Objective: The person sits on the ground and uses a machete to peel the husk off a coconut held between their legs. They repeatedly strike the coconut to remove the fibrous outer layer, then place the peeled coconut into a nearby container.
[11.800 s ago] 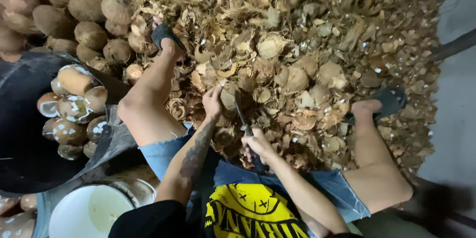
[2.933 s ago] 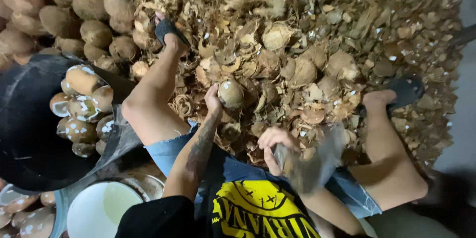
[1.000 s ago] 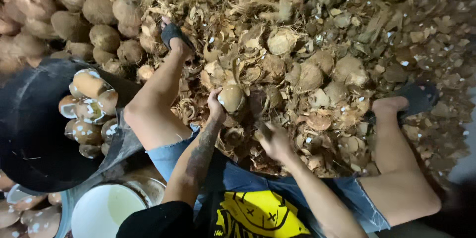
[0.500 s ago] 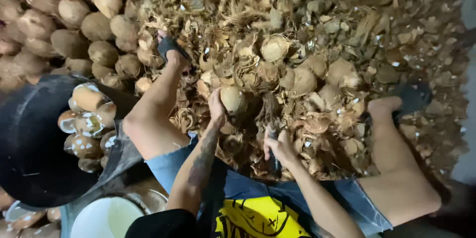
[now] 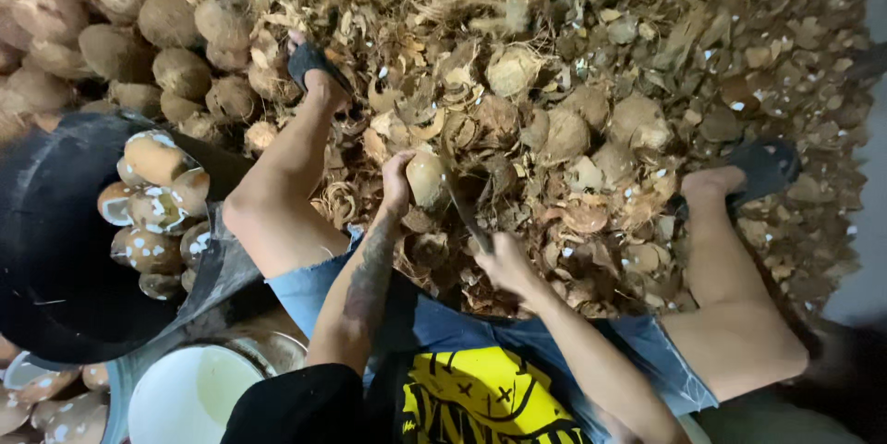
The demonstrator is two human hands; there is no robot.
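Two hands work over a deep heap of husk (image 5: 591,130) between the person's legs. The left hand (image 5: 399,181) is curled around the side of a coconut (image 5: 427,181), steadying it on the heap just in front of the knees. The right hand (image 5: 504,264) is closed in a fist on the handle of a blade (image 5: 462,204), whose edge slants up to meet the coconut close to the left fingers. The main risk seems to be the blade glancing off the hard round shell and catching the left fingers or the bare thighs either side, since the loose husk gives an unsteady seat. Peeled nuts lie in the black tub (image 5: 55,259) at left, and unhusked ones (image 5: 111,28) are piled beyond it.
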